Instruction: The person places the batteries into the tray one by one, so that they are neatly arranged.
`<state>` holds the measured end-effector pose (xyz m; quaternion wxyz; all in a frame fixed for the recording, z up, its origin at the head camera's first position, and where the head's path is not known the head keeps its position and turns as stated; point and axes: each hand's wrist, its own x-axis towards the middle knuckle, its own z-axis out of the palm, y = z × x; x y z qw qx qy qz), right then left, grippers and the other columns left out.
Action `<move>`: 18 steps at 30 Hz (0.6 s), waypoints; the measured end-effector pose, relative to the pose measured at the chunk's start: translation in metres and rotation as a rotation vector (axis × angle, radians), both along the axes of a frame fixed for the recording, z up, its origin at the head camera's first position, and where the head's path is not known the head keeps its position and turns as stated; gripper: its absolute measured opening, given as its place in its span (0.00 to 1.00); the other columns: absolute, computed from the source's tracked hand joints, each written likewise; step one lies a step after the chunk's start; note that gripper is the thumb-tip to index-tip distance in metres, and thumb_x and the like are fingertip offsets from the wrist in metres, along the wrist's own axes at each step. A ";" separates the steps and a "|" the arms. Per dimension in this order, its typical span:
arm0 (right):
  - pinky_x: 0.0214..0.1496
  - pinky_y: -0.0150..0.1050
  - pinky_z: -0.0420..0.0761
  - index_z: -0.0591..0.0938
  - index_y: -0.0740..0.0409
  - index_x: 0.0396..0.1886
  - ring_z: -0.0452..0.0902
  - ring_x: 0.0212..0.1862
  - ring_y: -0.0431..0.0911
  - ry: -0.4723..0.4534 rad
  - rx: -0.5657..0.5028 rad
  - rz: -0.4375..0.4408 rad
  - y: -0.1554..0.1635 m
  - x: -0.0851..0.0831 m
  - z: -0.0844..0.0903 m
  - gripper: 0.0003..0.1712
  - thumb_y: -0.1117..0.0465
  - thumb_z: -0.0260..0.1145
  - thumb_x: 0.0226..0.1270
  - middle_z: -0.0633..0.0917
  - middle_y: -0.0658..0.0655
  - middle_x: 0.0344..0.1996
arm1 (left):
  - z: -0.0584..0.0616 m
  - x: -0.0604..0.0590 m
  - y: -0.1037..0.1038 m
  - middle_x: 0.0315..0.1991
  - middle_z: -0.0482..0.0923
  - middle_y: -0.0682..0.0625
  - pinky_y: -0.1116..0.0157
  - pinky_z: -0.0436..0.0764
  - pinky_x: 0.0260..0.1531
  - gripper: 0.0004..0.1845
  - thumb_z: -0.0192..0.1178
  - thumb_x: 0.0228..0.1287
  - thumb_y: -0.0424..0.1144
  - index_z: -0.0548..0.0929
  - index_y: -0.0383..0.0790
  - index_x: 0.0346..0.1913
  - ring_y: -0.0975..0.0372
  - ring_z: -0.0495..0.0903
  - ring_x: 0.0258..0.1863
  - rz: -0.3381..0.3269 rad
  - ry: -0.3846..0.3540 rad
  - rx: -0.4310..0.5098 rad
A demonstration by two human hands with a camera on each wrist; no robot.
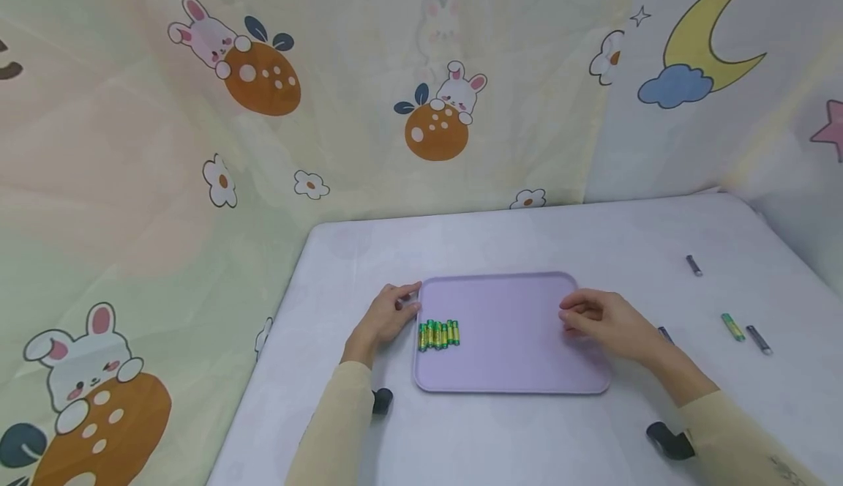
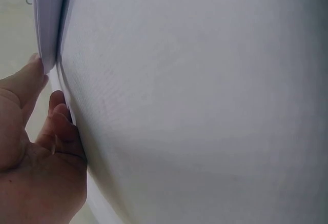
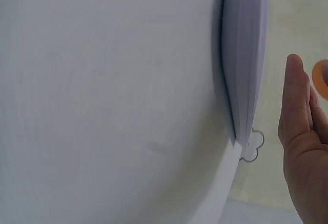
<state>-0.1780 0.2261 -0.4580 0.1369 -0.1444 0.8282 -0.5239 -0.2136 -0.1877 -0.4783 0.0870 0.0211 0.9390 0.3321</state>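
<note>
Hands (image 1: 388, 316) flank smooth, round-cornered lilac tray (image 1: 520, 369).

Bright, even, soft light, faint shadows, head view sharp, wrist views blurry close-up.

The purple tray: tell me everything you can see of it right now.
The tray is a flat, pale purple rectangle with rounded corners and a low raised rim, plastic by its look. It lies level on the white table. A tight row of green and yellow batteries lies inside near its left edge; the rest of its floor is bare. The left hand touches the left rim near the far corner. The right hand rests over the right side, fingers curled.
</note>
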 end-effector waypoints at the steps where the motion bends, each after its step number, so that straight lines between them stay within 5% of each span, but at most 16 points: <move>1: 0.47 0.37 0.86 0.77 0.71 0.58 0.87 0.45 0.50 0.005 0.007 -0.004 0.004 0.000 0.001 0.24 0.55 0.67 0.75 0.86 0.63 0.44 | 0.000 0.000 0.000 0.57 0.74 0.49 0.56 0.74 0.50 0.25 0.61 0.75 0.46 0.75 0.57 0.73 0.57 0.71 0.50 0.000 -0.001 0.001; 18: 0.44 0.29 0.83 0.78 0.68 0.57 0.88 0.42 0.41 0.099 0.189 -0.137 0.064 0.011 0.009 0.23 0.53 0.65 0.77 0.87 0.64 0.47 | -0.001 0.000 0.001 0.59 0.74 0.49 0.54 0.75 0.53 0.26 0.60 0.76 0.48 0.74 0.59 0.74 0.57 0.72 0.52 0.009 -0.019 -0.012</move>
